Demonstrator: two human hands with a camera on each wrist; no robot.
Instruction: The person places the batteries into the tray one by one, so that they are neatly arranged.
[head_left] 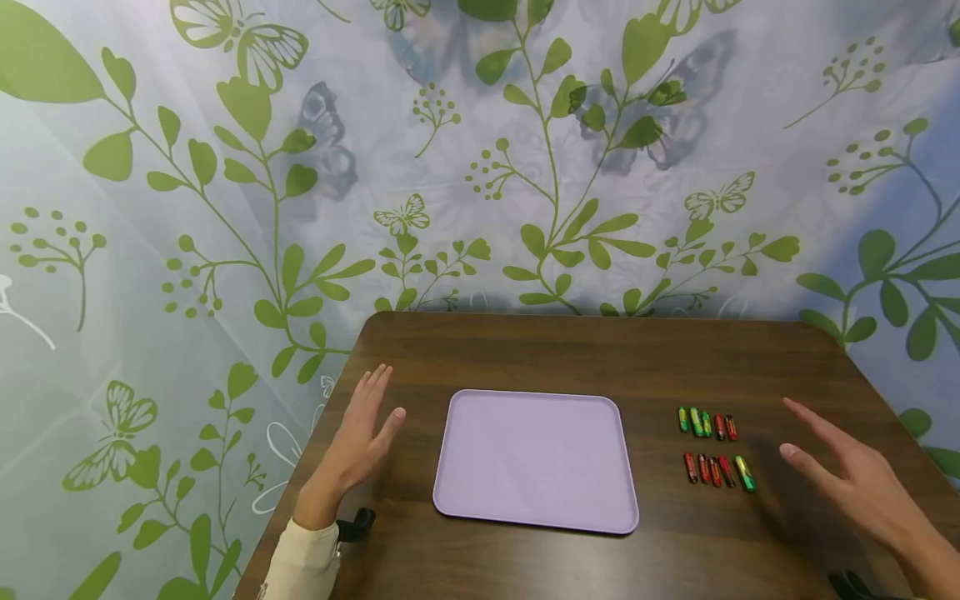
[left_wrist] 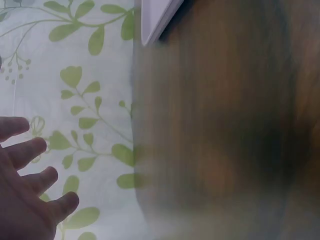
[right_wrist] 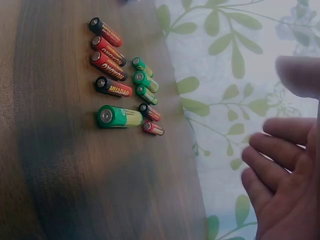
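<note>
A shallow lilac tray [head_left: 534, 462] with a raised rim lies bare at the middle of the table. To its right, several batteries are set out in two rows: green ones [head_left: 696, 422] and red ones [head_left: 726, 427] at the back, red-and-black ones [head_left: 702, 468] plus one larger green battery [head_left: 745, 473] in front. My left hand [head_left: 362, 442] hovers left of the tray, fingers straight, holding nothing. My right hand [head_left: 855, 479] is held in the air right of the batteries, fingers extended and nothing in it. In the right wrist view the green battery [right_wrist: 120, 116] appears thickest.
The dark wooden table [head_left: 585, 350] has rounded far corners. Behind it hangs a pale cloth [head_left: 450, 167] printed with green leaves and butterflies. A black strap [head_left: 356, 527] shows at the left wrist, below a cream sleeve [head_left: 303, 562].
</note>
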